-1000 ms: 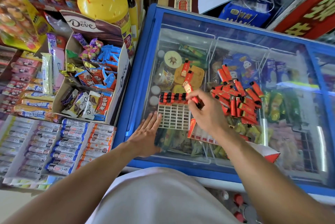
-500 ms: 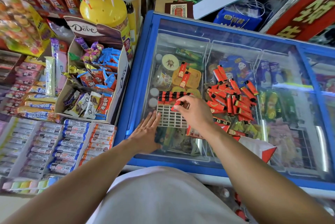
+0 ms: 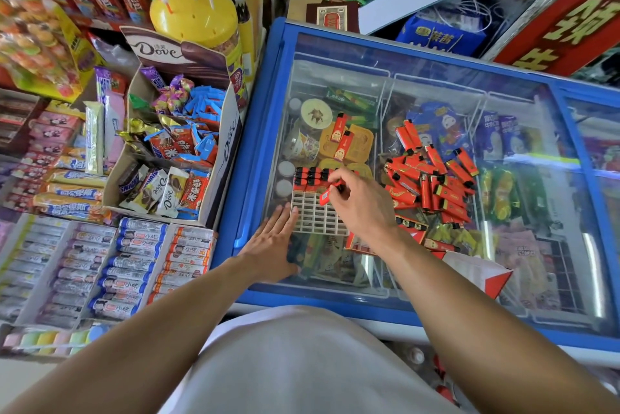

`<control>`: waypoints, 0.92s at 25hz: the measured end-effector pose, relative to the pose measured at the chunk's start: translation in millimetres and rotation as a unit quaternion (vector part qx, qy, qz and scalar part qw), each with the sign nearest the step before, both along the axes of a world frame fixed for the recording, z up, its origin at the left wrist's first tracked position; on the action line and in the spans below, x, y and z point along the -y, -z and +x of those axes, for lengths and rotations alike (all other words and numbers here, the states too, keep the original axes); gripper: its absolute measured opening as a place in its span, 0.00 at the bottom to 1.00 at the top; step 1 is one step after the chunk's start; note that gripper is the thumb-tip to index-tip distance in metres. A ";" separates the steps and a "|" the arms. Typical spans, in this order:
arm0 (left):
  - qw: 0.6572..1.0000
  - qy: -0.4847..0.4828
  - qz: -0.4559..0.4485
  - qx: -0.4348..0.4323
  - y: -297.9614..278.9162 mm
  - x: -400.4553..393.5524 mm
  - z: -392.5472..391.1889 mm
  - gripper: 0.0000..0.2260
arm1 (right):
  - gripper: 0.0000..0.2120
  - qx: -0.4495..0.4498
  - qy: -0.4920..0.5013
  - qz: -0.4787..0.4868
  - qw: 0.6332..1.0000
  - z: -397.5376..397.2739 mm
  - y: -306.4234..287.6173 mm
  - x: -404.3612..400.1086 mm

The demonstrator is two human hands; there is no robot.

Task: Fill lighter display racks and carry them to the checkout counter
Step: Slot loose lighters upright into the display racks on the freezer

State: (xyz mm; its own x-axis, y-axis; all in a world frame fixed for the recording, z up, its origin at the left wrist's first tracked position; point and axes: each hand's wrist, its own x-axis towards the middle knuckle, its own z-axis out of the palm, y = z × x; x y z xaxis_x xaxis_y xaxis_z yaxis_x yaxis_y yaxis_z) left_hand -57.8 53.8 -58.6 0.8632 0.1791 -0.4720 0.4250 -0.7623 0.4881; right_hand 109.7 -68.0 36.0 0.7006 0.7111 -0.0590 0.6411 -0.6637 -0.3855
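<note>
My right hand (image 3: 360, 202) pinches a red lighter (image 3: 330, 193) over the rack (image 3: 315, 217). My left hand (image 3: 273, 246) lies flat and open, touching the rack's left edge.

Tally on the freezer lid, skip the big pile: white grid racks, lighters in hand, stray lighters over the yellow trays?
white grid rack: 1
lighter in right hand: 1
stray lighters over yellow trays: 2
Total: 4
</note>
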 end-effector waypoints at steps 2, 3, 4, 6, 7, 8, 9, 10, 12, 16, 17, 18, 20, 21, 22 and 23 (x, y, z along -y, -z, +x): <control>1.000 0.001 -0.002 0.001 0.3 -0.2 -0.1 0.55 | 0.05 -0.026 -0.003 0.000 1.000 3.2 1.3 1.3; 1.000 0.002 -0.003 0.001 0.4 -0.6 -0.1 0.55 | 0.07 -0.043 -0.012 -0.005 0.999 4.9 2.1 1.5; 1.000 0.003 -0.002 0.002 0.7 -0.9 -0.1 0.55 | 0.10 -0.047 -0.028 -0.020 0.998 5.8 3.8 1.9; 1.000 0.005 -0.003 0.001 1.2 -1.2 -0.3 0.56 | 0.15 -0.013 -0.054 -0.044 0.997 5.1 5.4 3.7; 1.000 0.005 -0.004 0.002 1.5 -1.3 -0.4 0.56 | 0.15 0.009 -0.054 -0.037 0.998 4.5 7.0 5.0; 1.000 0.005 -0.004 0.002 1.3 -1.4 -0.4 0.56 | 0.15 0.017 -0.045 -0.023 0.999 4.0 8.0 6.2; 1.000 0.005 -0.004 0.002 1.2 -1.5 -0.3 0.56 | 0.14 0.014 -0.034 -0.009 0.999 3.8 9.2 6.7; 1.000 0.005 -0.005 0.002 0.8 -1.6 -0.2 0.56 | 0.14 0.010 -0.024 0.000 1.000 3.9 10.8 6.5; 1.000 0.004 -0.007 0.002 0.7 -1.8 -0.3 0.56 | 0.12 0.011 -0.008 0.012 1.000 4.8 12.9 5.1; 1.000 0.005 -0.006 0.000 0.6 -2.0 -0.4 0.56 | 0.09 0.020 0.014 0.037 0.999 6.3 13.9 3.2; 1.000 0.004 -0.006 -0.001 0.9 -1.9 -0.3 0.56 | 0.08 0.025 0.014 0.039 0.999 6.1 13.8 3.5; 1.000 0.004 -0.007 -0.001 1.0 -2.0 -0.3 0.56 | 0.08 0.031 0.012 0.039 0.999 5.8 13.6 3.7; 1.000 0.004 -0.008 0.000 1.3 -1.3 -0.5 0.56 | 0.06 0.043 0.005 0.043 0.998 4.8 14.3 3.8; 1.000 0.004 -0.008 0.001 1.7 -1.3 -0.5 0.56 | 0.06 0.050 0.003 0.044 0.998 4.5 14.7 3.5; 1.000 0.004 -0.010 0.000 2.0 -1.4 -0.7 0.56 | 0.06 0.056 0.002 0.041 0.998 4.3 14.3 3.0; 1.000 0.003 -0.011 -0.001 2.4 -1.6 -1.0 0.56 | 0.06 0.062 0.000 0.032 0.998 5.0 13.4 2.2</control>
